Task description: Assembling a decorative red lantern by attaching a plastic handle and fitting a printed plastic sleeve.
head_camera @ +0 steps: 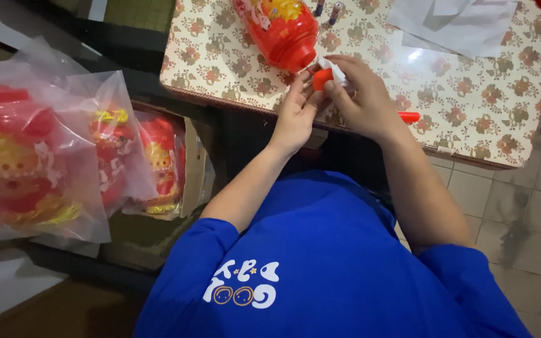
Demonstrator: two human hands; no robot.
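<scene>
Both hands meet above the table edge [233, 100]; left hand [295, 112] and right hand [361, 97] pinch a small red cap [321, 78] — round, glossy, with white paper [334, 70] on it.

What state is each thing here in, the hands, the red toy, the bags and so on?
left hand: holding the small red piece.
right hand: pinching the white piece.
small red piece: between both hands, off the toy.
red lantern toy: lying on its side on the table.
bagged toys: in clear plastic bags, stacked.
white papers: lying loose.
</scene>
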